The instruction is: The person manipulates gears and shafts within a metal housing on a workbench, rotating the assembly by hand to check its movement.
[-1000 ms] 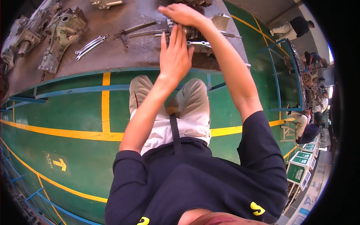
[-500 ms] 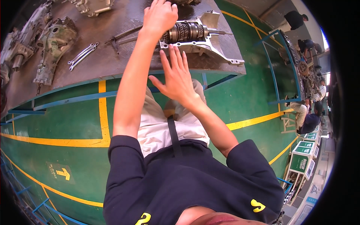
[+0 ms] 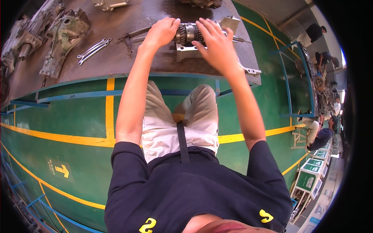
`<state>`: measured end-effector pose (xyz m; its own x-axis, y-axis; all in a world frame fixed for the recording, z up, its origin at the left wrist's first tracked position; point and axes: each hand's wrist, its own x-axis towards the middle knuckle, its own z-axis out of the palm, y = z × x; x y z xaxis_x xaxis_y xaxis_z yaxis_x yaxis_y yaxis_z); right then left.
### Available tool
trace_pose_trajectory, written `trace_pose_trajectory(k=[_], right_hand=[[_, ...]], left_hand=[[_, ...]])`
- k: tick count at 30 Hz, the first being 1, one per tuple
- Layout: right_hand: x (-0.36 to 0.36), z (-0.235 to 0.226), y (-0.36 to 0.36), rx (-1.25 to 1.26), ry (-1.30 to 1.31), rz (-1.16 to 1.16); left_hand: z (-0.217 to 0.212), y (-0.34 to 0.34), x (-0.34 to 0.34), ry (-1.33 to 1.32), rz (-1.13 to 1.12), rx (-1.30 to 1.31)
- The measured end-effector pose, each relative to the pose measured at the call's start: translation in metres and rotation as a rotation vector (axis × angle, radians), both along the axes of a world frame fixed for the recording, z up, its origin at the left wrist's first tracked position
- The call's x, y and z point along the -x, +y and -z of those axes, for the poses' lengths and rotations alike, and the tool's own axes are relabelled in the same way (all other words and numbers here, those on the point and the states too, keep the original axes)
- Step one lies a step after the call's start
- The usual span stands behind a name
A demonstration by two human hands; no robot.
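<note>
At the bench (image 3: 110,64), the spread right hand (image 3: 218,46) has joined the curled left hand (image 3: 161,34), grip unclear, bringing both to the gears (image 3: 189,35).

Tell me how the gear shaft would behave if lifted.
The gear shaft is probably heavy for its size, being thick, toothed metal. Its straight metal build should stay stiff. Being round, it might roll on the table.

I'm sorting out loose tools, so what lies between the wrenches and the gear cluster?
In the head view, slim metal rods lie between the wrenches and the gear cluster, with the left hand nearer the gears.
</note>
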<state>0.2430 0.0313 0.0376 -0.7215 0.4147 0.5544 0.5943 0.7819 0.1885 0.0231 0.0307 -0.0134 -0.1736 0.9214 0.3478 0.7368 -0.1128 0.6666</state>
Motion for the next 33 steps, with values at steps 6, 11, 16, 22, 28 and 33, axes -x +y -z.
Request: trace_pose_trajectory(k=[6,11,16,22,28,33], right_hand=[[0.013,-0.021,0.083,0.492,-0.252,-0.214],[0.024,-0.026,0.084,0.980,-0.210,-0.149],[0.016,-0.009,0.053,0.504,-0.109,-0.245],[0.019,-0.015,0.059,0.739,0.064,-0.332],[0.023,-0.004,0.072,0.644,-0.173,-0.242],[0.031,-0.011,0.072,0.581,-0.311,-0.047]], left_hand=[[-0.008,-0.013,-0.008,0.252,-0.181,0.195],[-0.013,-0.007,-0.005,0.247,-0.217,0.427],[-0.011,-0.015,-0.009,0.278,-0.287,0.351],[-0.003,-0.012,-0.012,0.276,-0.296,0.099],[-0.006,-0.013,-0.010,0.291,-0.270,0.121],[-0.003,-0.011,-0.008,0.334,-0.262,0.187]])
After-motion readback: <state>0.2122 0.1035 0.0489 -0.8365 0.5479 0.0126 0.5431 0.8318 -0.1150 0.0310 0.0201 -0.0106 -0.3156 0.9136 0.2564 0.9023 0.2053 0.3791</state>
